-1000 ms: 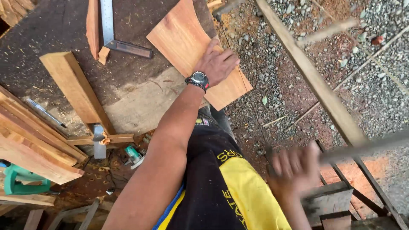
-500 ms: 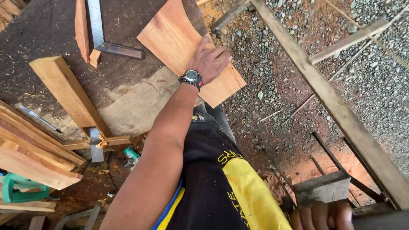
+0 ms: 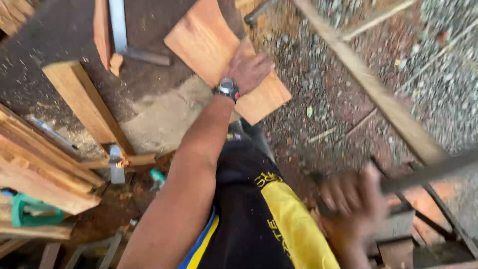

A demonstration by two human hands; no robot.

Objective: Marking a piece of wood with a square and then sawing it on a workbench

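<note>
Even, soft daylight without hard shadows; the right hand (image 3: 351, 201) is smeared by motion blur.

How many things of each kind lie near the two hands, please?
Flat wooden board under left hand: 1
Thick wooden block: 1
Metal square: 1
Dark long tool in right hand: 1
Total: 4

pressing the left hand (image 3: 247, 69), palm down with a wristwatch (image 3: 227, 88) at the wrist, onto a flat orange wooden board (image 3: 209, 45) lying at the edge of a dark sawdusty workbench (image 3: 59, 35). gripping a long dark tool (image 3: 423, 173) in the blurred right hand (image 3: 348, 197), low over gravel (image 3: 348, 99). leaning a thick timber block (image 3: 87, 102) and stacked planks (image 3: 35, 164) nearby on the left.
</note>
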